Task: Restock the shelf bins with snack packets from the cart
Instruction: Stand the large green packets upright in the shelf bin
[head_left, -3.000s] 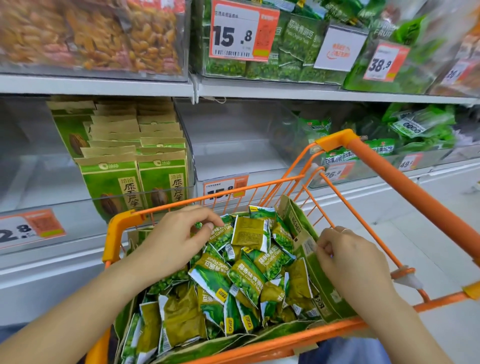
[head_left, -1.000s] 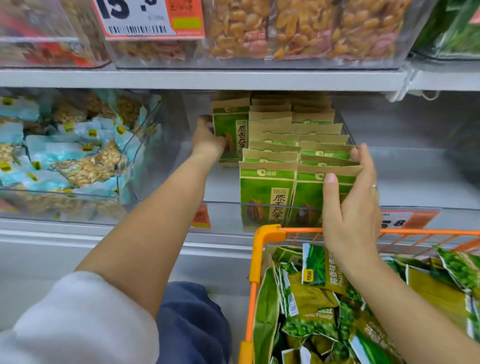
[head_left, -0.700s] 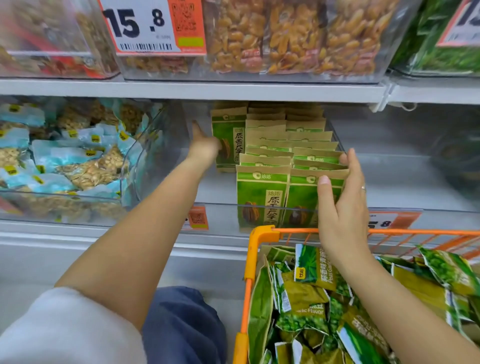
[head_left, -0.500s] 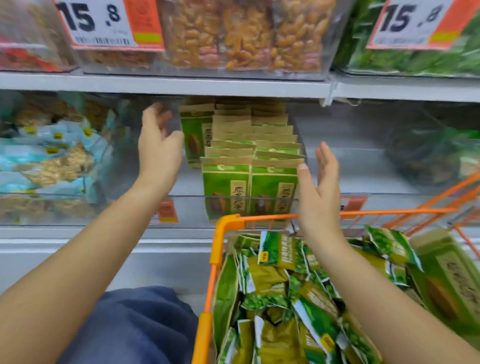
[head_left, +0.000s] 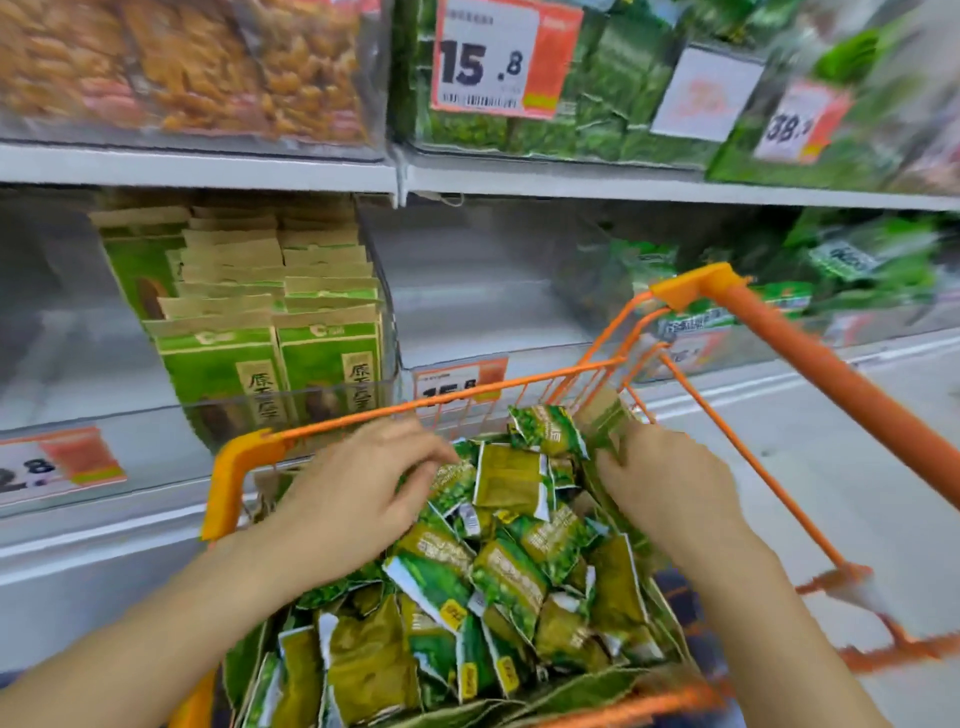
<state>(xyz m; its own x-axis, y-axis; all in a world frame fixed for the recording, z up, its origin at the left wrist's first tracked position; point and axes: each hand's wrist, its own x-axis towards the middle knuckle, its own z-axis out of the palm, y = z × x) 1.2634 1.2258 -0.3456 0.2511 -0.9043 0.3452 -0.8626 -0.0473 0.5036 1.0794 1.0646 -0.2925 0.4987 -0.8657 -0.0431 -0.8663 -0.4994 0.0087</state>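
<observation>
The orange cart (head_left: 244, 452) stands in front of the shelf, piled with small green snack packets (head_left: 498, 577). Both my hands are down in it. My left hand (head_left: 358, 493) reaches over the left of the pile, its curled fingertips pinching a small green packet (head_left: 454, 475). At the cart's right wall my right hand (head_left: 670, 488) curls its fingers round the edge of a tall green bag (head_left: 602, 421). Behind the cart is a clear shelf bin (head_left: 467, 312) with nothing visible inside. The frame is blurred by motion.
Left of that bin, another bin holds rows of upright green-and-brown bags (head_left: 270, 353). Green packets fill the bins to the right (head_left: 857, 270) and on the shelf above (head_left: 597, 104). The cart's orange handle (head_left: 831, 374) slants across the right side over the floor.
Both hands have dropped from the bin of green-and-brown bags into the cart. The view has swung right, bringing the bare bin and the cart's middle into sight.
</observation>
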